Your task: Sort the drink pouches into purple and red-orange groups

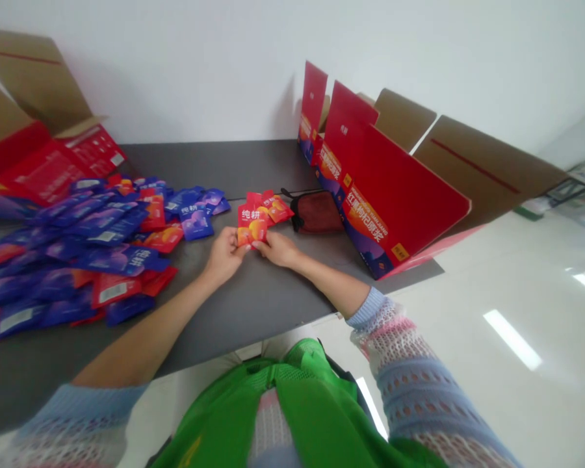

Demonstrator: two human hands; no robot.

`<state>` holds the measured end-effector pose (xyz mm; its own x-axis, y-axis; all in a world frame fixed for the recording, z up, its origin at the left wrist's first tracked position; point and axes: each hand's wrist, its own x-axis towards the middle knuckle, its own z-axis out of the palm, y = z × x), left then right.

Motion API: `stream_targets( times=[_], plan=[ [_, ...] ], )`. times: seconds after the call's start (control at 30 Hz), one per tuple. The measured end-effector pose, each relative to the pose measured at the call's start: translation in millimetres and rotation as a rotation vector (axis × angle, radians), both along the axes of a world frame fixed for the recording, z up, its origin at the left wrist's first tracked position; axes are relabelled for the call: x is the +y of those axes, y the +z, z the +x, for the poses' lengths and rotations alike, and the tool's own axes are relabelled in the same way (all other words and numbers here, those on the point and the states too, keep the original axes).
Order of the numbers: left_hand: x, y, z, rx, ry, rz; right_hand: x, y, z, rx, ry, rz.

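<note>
A red pouch (252, 225) with orange fruit printed on it is held between both hands, above the grey table. My left hand (225, 255) pinches its lower left side with closed fingers. At its lower right corner, my right hand (279, 249) grips it between thumb and fingers. Just behind it lie a few more red pouches (275, 208), partly hidden by the held one. To the left spreads a large heap of blue-purple pouches (107, 224) with red pouches (163, 238) mixed in; several blue ones (196, 220) lie at its right edge.
Open red cartons (365, 214) with brown flaps stand in a row on the right. A dark red zip bag (318, 212) lies beside them. Another open red carton (53, 169) is at the back left. The grey table (253, 292) ends close to my body, and a white wall stands behind.
</note>
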<state>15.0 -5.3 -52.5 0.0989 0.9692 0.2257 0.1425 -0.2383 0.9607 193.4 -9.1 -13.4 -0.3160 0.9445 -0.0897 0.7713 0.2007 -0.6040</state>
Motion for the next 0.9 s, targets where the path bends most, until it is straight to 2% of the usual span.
stream_targets(
  times=[0.13, 0.27, 0.33, 0.43, 0.53, 0.67, 0.77, 0.9],
  plan=[
    [4.7, -3.2, -4.5, -0.088, -0.046, 0.001, -6.7, -1.6, -2.8, -0.043, -0.007, 0.107],
    [20.5, 1.3, -6.0, -0.025, -0.049, -0.036, -2.8, -8.6, -2.9, -0.138, 0.043, 0.252],
    [22.3, 4.6, -6.3, 0.010, -0.101, -0.064, 4.0, -9.7, -0.9, -0.184, 0.033, 0.226],
    [13.2, 7.5, -8.6, 0.020, -0.184, -0.107, 10.1, -6.4, 3.0, -0.194, 0.005, 0.141],
    [3.1, 6.3, -13.6, 0.024, -0.227, -0.107, 2.8, -0.4, 3.2, -0.151, 0.044, 0.083],
    [8.7, 1.5, -17.4, 0.072, -0.158, -0.035, -14.6, 4.0, -3.9, -0.182, 0.031, 0.186],
    [18.1, -0.4, -16.7, 0.102, -0.085, -0.010, -14.8, 3.7, -7.7, -0.234, 0.026, 0.214],
    [15.3, 0.8, -16.3, 0.092, -0.167, -0.054, -2.7, 0.4, -6.6, -0.245, -0.042, 0.129]
  ],
)
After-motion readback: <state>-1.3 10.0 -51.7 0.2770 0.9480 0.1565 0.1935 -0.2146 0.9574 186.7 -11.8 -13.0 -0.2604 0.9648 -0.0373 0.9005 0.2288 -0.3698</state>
